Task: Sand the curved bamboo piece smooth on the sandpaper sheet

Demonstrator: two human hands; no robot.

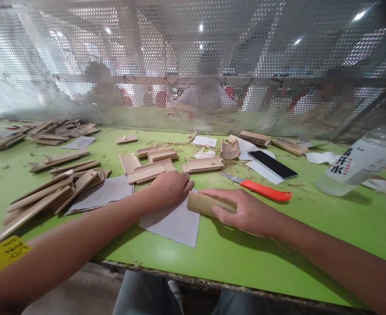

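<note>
My right hand [242, 211] is wrapped over a rounded half-pipe bamboo piece [201, 204], which lies on the green table at the right edge of a sheet of sandpaper-like paper [176, 225]. At the piece's left end, my left hand [171, 187] is closed on the upper part of that sheet, its fingertips curled under; what they hold, if anything, is hidden. Just beyond my left hand lie more bamboo pieces [145, 173]. A red-handled cutter [265, 190] with its blade out rests beyond my right hand.
A black phone [272, 164] lies on paper at the right, near a tilted plastic bottle [360, 159]. Bamboo pieces [45, 197] are piled at the left beside a grey sheet [101, 194]. A perforated screen [186, 61] stands behind the green table [245, 262], with people beyond it.
</note>
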